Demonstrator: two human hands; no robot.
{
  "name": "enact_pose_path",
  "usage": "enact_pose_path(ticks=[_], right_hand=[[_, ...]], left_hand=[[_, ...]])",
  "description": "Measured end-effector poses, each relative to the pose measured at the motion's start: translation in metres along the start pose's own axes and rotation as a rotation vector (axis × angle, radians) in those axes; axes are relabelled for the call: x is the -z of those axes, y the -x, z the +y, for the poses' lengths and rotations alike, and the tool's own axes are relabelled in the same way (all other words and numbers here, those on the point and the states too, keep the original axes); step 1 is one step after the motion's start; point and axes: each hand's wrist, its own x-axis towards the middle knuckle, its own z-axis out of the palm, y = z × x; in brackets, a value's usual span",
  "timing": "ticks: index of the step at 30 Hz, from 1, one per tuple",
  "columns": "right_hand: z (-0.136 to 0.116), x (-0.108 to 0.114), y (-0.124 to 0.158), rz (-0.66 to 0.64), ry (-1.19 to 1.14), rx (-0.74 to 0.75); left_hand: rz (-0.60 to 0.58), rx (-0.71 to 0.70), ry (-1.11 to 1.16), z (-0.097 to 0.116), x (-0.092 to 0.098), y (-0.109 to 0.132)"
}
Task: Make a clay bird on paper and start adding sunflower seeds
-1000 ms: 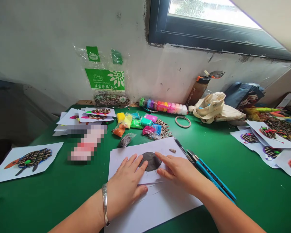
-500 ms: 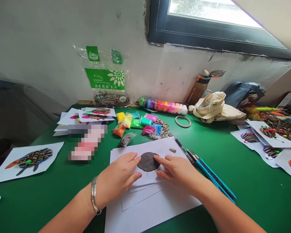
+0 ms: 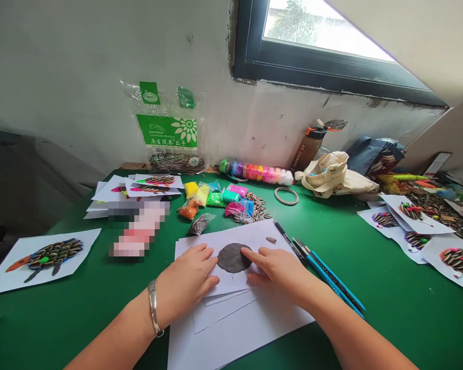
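Observation:
A flat dark grey clay disc point(image 3: 231, 257) lies on a stack of white paper sheets point(image 3: 239, 329) on the green table. My left hand point(image 3: 187, 280) lies flat on the paper just left of the disc, fingers stretched out, a silver bracelet on the wrist. My right hand point(image 3: 273, 267) rests on the paper at the disc's right edge; its index finger touches the clay and the other fingers are curled. A single sunflower seed point(image 3: 270, 239) lies on the paper above my right hand.
Blue-handled knives and a pen point(image 3: 324, 277) lie right of the paper. Coloured clay packets point(image 3: 216, 198), loose seeds and a seed bag point(image 3: 173, 144) stand behind. Seed pictures on paper lie at left point(image 3: 42, 257) and right point(image 3: 409, 216). A cloth bag point(image 3: 332, 174), bottle point(image 3: 306, 146) and tape ring point(image 3: 286, 195) sit near the wall.
My left hand drew back and to the left off the disc's edge, uncovering the whole disc. The top sheets shifted slightly. My right index finger stays at the disc's right edge.

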Motion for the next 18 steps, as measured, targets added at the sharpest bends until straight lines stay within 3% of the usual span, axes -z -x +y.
enact_pose_path(ticks=[5,9,13,16,18], right_hand=[[0.0,0.005,0.001,-0.03,-0.035,-0.009],[0.003,0.027,-0.001,-0.083,-0.125,0.004],[0.007,0.045,-0.017,0.119,-0.209,-0.078],[0.01,0.042,-0.036,0.257,-0.296,-0.162],[0.013,0.036,-0.047,0.276,-0.317,-0.178]], left_hand=[[-0.019,0.021,0.002,0.002,0.001,0.002],[-0.026,0.016,0.014,0.002,0.002,0.003],[-0.018,0.021,0.006,0.003,0.002,0.004],[0.009,0.013,0.016,0.002,0.0,0.005],[0.039,0.009,0.027,0.0,-0.003,0.006]])
